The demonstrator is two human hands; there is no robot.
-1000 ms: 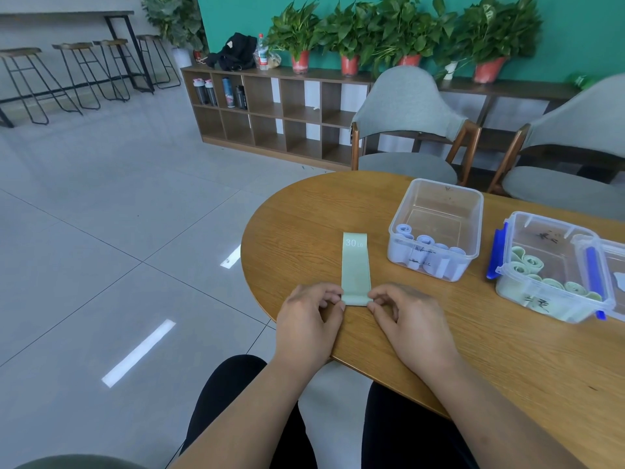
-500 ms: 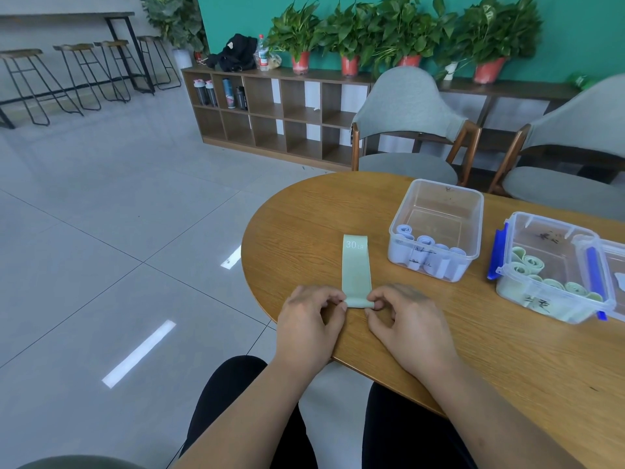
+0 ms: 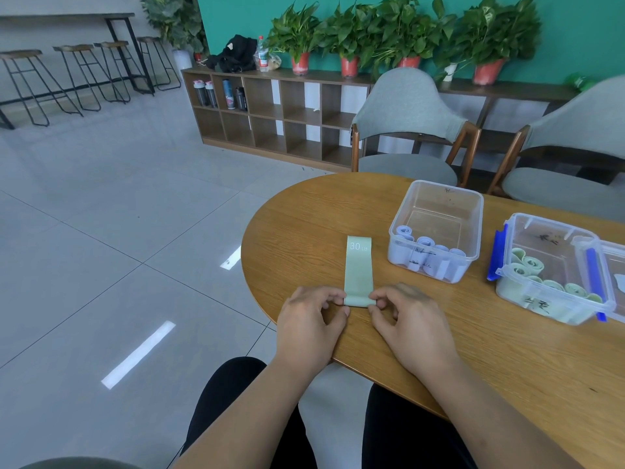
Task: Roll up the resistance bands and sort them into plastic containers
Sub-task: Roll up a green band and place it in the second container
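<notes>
Head view: left hand (image 3: 309, 321) and right hand (image 3: 411, 319) pinch the near, rolled end of the green 30 LB band (image 3: 358, 270) — fingers curled — left of the clear container (image 3: 439, 201).

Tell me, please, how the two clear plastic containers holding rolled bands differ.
The clear plastic container without clips holds pale blue rolls; the clear plastic container with blue clips holds green rolls. The first sits nearer the flat green band; the second lies farther right. Both stand on the wooden table.
</notes>
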